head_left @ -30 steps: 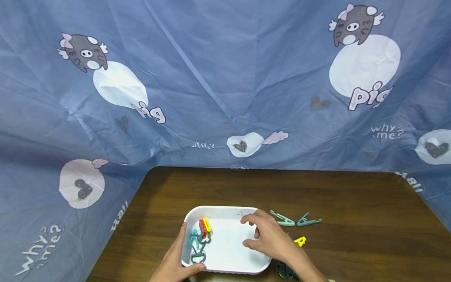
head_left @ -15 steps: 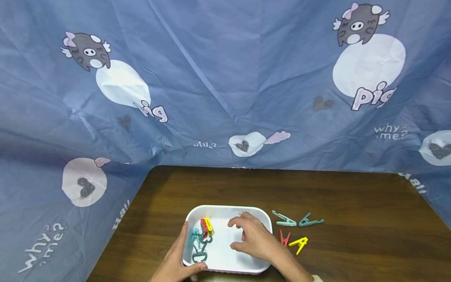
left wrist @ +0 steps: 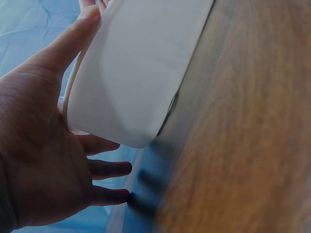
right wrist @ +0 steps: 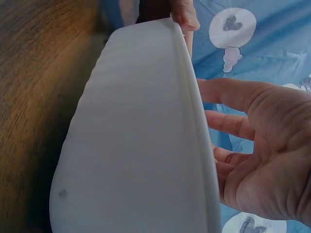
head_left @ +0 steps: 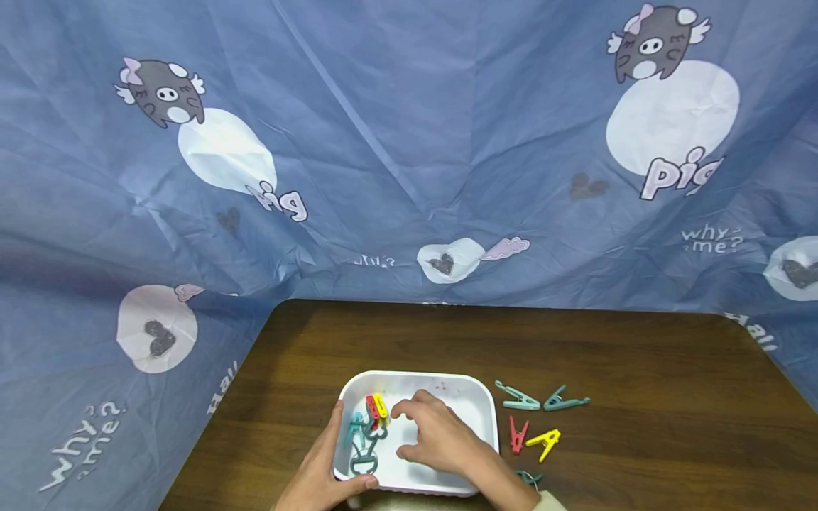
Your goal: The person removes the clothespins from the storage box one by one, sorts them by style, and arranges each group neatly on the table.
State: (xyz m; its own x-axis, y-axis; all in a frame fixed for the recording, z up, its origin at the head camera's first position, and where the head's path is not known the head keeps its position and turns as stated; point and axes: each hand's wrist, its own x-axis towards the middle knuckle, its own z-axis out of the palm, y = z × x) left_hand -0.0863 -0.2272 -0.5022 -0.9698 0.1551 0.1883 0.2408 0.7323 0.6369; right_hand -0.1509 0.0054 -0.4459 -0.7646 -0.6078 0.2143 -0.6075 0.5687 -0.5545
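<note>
My left hand point(head_left: 319, 468) holds the white plastic tray point(head_left: 447, 484) at its left end, thumb over the front rim and fingers along the side. In the left wrist view the left hand point(left wrist: 43, 131) spans the tray corner. Over the tray's middle, my right hand point(head_left: 437, 436) reaches in with thumb and fingers apart and nothing between them. Just left of its fingertips lie a red clothespin point(head_left: 372, 408), a yellow clothespin point(head_left: 380, 406), a light teal clothespin point(head_left: 355, 427) and a dark green clip point(head_left: 364, 464), partly overlapping at the tray's left side.
Right of the tray on the brown table point(head_left: 639, 376) lie a pale green clip point(head_left: 520, 401), a grey-green clip point(head_left: 562, 402), a red clothespin point(head_left: 517, 436) and a yellow clothespin point(head_left: 544, 443). A dark green clip point(head_left: 529, 477) shows partly behind the right forearm. A blue patterned curtain point(head_left: 358, 177) hangs behind.
My right hand has moved left across the tray, from its right end toward the clips, uncovering clothespins on the table. The left hand stays on the tray.
</note>
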